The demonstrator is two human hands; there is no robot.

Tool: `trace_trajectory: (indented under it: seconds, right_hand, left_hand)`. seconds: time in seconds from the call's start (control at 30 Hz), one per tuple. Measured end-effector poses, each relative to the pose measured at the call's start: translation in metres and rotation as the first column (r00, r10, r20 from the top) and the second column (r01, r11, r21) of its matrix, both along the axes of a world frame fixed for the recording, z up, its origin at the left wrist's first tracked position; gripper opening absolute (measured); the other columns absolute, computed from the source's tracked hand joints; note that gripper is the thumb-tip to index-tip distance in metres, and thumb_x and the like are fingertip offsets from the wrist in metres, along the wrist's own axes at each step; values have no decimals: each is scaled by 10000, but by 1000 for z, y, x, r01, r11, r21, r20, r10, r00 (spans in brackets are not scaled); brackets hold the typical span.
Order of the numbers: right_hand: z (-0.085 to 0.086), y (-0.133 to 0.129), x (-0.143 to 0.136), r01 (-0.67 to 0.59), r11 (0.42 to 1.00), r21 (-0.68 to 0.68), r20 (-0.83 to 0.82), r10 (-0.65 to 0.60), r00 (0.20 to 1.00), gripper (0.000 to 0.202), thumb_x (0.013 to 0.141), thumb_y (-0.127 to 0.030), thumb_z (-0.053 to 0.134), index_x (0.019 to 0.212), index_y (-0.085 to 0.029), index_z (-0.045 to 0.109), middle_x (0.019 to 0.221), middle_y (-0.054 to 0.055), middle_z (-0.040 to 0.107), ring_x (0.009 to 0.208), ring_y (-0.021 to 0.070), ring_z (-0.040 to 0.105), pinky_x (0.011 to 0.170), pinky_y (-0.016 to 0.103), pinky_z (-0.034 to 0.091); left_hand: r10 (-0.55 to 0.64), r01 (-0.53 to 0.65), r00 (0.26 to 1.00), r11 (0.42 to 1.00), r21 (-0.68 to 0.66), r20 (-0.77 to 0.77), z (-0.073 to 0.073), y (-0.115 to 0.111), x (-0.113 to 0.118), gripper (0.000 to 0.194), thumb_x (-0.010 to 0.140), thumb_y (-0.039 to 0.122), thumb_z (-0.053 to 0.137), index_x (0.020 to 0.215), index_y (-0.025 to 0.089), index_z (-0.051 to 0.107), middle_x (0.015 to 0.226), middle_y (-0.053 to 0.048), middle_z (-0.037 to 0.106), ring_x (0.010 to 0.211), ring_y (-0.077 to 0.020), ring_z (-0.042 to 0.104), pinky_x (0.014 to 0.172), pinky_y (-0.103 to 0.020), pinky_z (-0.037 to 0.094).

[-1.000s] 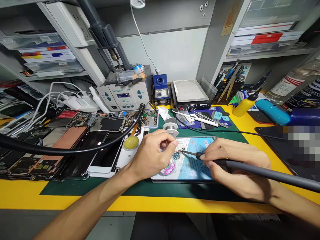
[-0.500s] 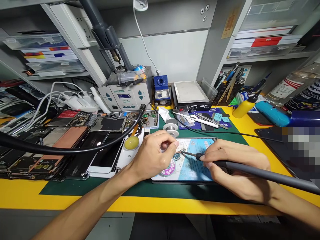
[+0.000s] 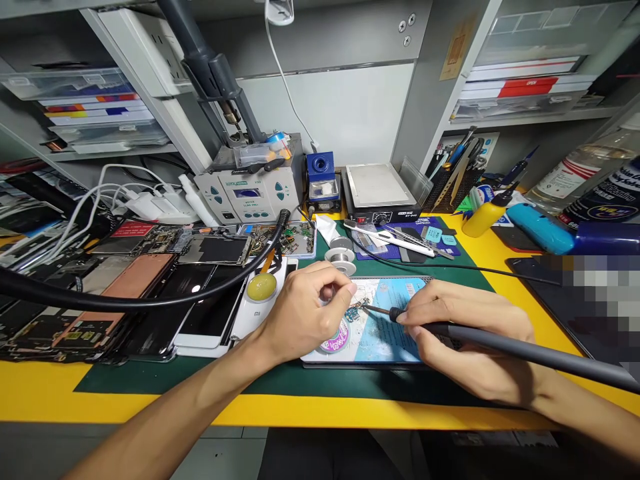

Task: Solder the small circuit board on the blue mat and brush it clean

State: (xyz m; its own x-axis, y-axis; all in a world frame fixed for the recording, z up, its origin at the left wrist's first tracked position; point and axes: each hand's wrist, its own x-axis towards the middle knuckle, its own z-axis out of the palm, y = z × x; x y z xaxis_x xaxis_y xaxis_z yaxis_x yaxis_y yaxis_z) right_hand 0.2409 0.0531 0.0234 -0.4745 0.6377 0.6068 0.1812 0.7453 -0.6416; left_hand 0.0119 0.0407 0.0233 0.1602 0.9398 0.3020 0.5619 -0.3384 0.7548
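A small blue circuit board lies on a blue and white box. My right hand is closed round a black soldering iron, its thin tip at the board's right edge. Just left of the board, my left hand has thumb and index finger pinched together; anything between them is too small to make out. Partly under that hand sits a round pink and white label. Behind the box stands a solder wire spool.
Phones and phone parts cover the left side, with a thick black cable arching over them. Behind are a grey soldering station and a flat hot plate. Tweezers and a yellow bottle are at the right.
The whole view has shifted very slightly. Both hands keep nearly the same pose, and the iron's tip is still at the board.
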Motion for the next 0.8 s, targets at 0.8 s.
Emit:
trace_trajectory:
  seconds: [0.8]
  right_hand:
    - [7, 1, -3, -21, 995, 101, 30, 18, 999, 263, 727, 31, 623, 837, -185, 725, 726, 39, 696, 604, 145, 659, 573, 263, 553]
  left_hand:
    - [0, 0, 1000, 1000, -2, -24, -1, -2, -1, 190, 906, 204, 585, 730, 168, 651, 734, 1, 595, 648, -109, 485, 610, -252, 389]
